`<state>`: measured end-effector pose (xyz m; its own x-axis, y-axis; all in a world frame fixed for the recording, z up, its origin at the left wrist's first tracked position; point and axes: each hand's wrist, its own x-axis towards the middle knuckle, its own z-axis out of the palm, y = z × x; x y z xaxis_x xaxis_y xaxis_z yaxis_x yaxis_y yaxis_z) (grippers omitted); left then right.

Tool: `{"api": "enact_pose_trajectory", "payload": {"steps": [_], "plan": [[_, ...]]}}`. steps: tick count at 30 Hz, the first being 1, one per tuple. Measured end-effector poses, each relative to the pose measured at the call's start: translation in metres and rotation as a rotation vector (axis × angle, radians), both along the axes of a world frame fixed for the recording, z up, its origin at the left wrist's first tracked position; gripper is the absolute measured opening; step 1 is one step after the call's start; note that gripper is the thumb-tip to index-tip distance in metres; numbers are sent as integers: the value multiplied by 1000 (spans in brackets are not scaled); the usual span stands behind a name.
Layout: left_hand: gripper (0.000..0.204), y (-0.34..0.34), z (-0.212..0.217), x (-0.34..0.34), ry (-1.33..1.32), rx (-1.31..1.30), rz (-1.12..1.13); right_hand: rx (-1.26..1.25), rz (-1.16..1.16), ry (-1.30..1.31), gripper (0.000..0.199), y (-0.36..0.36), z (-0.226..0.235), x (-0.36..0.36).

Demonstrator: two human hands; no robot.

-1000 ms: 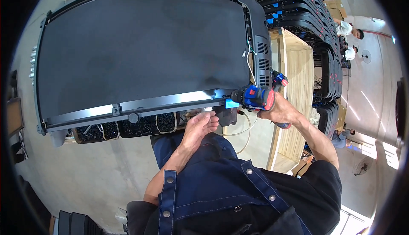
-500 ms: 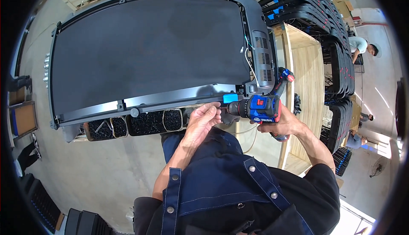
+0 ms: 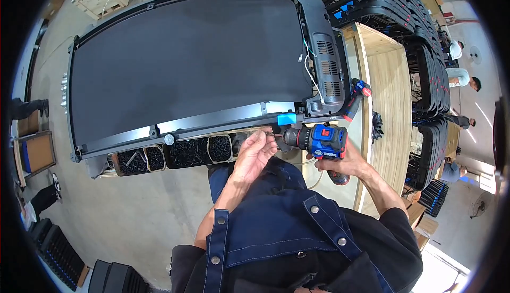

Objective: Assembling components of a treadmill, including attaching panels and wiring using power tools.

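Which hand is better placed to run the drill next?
Probably the right hand: it grips the blue drill, whose front end points left. The left hand is by the drill's tip, off the handle.

The drill (image 3: 325, 141) has dropped below the rail (image 3: 223, 128) — its tip (image 3: 278, 135) now at the left hand's (image 3: 254, 156) fingertips (image 3: 268, 132), seemingly touching.

Worn: navy apron (image 3: 271, 229) with pale stitching (image 3: 265, 260) across the bib, two broad straps (image 3: 218, 242) each bearing two round silvery snaps (image 3: 342, 241), small ringed fastener (image 3: 302, 254) near bib centre, over black shirt (image 3: 390, 234), short sleeves (image 3: 186, 264) ending about the elbows.
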<state>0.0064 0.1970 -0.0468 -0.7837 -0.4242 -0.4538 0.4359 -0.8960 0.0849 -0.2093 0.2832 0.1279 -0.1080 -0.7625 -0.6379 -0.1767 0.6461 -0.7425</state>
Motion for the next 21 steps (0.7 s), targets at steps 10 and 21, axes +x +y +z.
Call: {"api": "enact_pose_trajectory", "payload": {"steps": [10,21], "plan": [[26,7,20,-8,-210,-139,62,-171,188,323,41,26,-25,1],[27,-12,3,-30,-41,150,41,-55,169,422,41,-11,-12,3]]}}
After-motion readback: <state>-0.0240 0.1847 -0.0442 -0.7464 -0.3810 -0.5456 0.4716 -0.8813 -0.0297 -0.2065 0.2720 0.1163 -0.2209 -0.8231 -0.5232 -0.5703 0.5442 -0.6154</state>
